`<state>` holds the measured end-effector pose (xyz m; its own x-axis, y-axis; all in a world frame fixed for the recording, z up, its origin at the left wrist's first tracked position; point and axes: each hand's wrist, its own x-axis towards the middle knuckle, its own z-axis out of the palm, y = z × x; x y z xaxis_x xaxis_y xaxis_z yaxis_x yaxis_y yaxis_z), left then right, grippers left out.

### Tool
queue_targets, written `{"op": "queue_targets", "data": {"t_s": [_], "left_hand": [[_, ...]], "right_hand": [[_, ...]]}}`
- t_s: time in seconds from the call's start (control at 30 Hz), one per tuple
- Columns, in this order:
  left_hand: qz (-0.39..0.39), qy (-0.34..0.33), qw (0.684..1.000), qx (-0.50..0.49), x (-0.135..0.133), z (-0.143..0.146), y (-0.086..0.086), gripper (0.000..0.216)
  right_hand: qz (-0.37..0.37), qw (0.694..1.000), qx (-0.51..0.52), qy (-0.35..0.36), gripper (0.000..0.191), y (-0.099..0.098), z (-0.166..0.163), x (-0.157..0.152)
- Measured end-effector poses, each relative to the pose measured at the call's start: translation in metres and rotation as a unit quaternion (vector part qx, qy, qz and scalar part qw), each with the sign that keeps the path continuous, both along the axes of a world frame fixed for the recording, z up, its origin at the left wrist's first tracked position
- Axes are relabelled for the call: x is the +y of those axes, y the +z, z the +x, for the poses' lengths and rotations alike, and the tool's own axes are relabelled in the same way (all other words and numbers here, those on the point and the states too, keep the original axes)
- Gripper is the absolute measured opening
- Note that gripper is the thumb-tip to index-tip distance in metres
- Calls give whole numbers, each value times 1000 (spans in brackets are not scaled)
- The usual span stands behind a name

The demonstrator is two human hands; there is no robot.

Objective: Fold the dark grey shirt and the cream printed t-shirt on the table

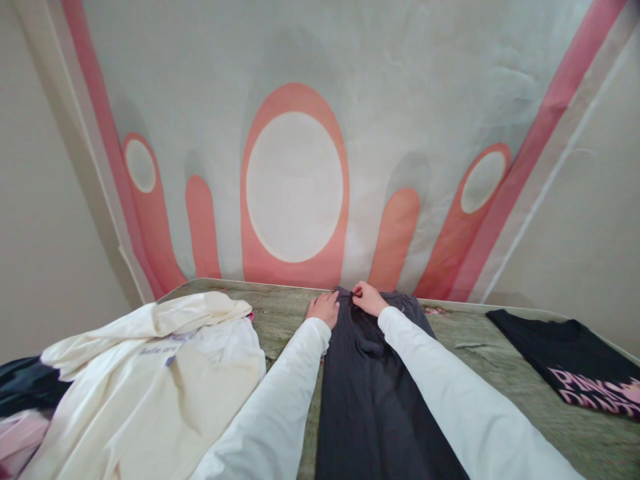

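Note:
A pair of black trousers [360,400] lies lengthwise on the wood-patterned table, its top end near the far edge. My left hand [324,309] rests on the left corner of that top end, fingers stretched out over the cloth. Beside it, my right hand [369,299] is closed, pinching a fold of the dark fabric between thumb and fingers. The cloth is rumpled beneath the right hand, and my right sleeve covers part of the garment's right side.
To the left is a loose heap with a cream long-sleeved top [165,387], a black cloth [30,383] and a pink one [23,437]. A folded black T-shirt [565,353] with pink lettering lies at the right. Behind the table [470,347] hangs a printed backdrop [295,187].

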<state>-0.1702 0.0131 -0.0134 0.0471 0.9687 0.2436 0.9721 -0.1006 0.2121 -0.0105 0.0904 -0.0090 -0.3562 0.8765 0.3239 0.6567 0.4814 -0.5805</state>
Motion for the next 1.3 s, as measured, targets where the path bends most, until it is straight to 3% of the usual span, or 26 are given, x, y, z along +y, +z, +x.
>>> {"op": "queue_targets", "data": {"t_s": [0.23, 0.47, 0.7, 0.83, 1.1, 1.3], "left_hand": [[-22, -20, 998, 48, 4, -1, 3, 47], [-29, -38, 997, 64, 12, -3, 1, 49], [-21, -29, 997, 71, 18, -4, -1, 47], [-15, -34, 997, 73, 18, -4, -1, 46], [-25, -28, 997, 71, 17, -3, 0, 47], [-28, -33, 996, 74, 18, -4, -1, 49]], "right_hand": [[-1, 1000, -17, -7, 16, 8, 8, -8], [11, 999, -43, 3, 12, 34, 59, -33], [16, 987, -60, 150, 23, 38, 69, -97], [62, 980, -51, 180, 33, 33, 62, -114], [59, 998, -27, 24, 38, 16, 77, -93], [27, 986, -146, -81, 53, 13, 95, -88]]}}
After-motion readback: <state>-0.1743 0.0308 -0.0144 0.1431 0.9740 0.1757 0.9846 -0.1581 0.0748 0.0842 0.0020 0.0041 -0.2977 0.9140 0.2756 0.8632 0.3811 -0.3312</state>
